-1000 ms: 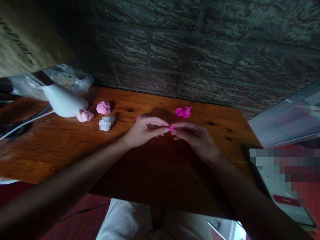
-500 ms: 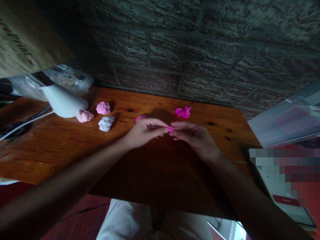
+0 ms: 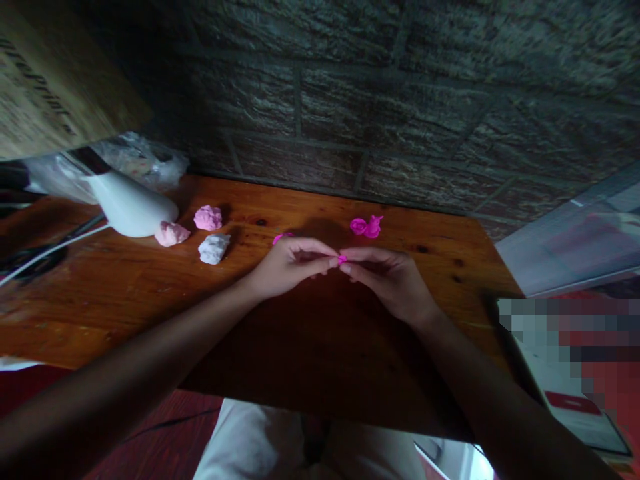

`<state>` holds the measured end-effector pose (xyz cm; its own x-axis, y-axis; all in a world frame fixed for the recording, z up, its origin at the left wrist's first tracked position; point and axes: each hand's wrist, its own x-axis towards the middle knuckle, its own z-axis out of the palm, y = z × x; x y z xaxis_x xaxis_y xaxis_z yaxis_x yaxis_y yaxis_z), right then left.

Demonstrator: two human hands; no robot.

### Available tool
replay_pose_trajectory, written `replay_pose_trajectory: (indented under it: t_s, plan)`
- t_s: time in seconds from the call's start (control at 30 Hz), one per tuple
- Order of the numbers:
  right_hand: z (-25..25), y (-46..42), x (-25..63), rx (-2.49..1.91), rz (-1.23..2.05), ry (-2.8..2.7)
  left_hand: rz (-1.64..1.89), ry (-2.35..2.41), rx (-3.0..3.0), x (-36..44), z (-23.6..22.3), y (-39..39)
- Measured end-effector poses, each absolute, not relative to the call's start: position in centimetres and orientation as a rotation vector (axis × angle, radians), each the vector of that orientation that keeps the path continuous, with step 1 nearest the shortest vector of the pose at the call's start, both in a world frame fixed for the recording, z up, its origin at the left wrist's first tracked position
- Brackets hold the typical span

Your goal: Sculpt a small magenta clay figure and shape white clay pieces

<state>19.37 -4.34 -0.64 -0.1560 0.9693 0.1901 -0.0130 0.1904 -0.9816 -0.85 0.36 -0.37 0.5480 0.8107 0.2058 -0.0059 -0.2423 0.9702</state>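
Observation:
A tiny piece of magenta modelling clay [image 3: 343, 259] is pinched between both hands above the wooden table. My left hand [image 3: 290, 268] grips its left side with thumb and index finger. From the right, the thumb and index finger of my right hand [image 3: 400, 283] press on the same piece. Beyond the hands stands a small magenta clay figure [image 3: 372, 227], with a rounded, spiral-like part [image 3: 358, 227] at its left. Another magenta clay bit [image 3: 280, 238] lies behind my left hand, which partly hides it.
Pink [image 3: 208, 217], paler pink [image 3: 171, 233] and white clay lumps [image 3: 214, 248] lie on the table's left, beside a white lamp base [image 3: 135, 207]. A plastic bag [image 3: 160, 163] sits behind. A brick wall [image 3: 330, 113] closes off the back; a tablet-like device [image 3: 575, 407] is at right.
The magenta piece turns slightly between the fingertips, looking rounder half a second ago and flatter now. Both hands stay almost in place, and the view shifts a little.

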Motion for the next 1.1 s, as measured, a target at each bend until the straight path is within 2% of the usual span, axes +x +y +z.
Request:
replay_pose_trajectory:
  t_s: [0.23, 0.73, 1.1]
  plan:
    - [-0.59, -4.57, 19.06, -1.074, 1.1, -1.415, 0.925, 0.691, 1.7, -0.81, -0.42, 0.27]
    - [-0.36, -4.63, 19.26, -0.993, 1.152, -1.406, 0.849, 0.703, 1.603, -0.83, -0.05, 0.21]
    - [-0.28, -4.68, 18.96, -1.046, 1.141, -1.374, 0.952, 0.697, 1.693, -0.73, -0.29, 0.0]
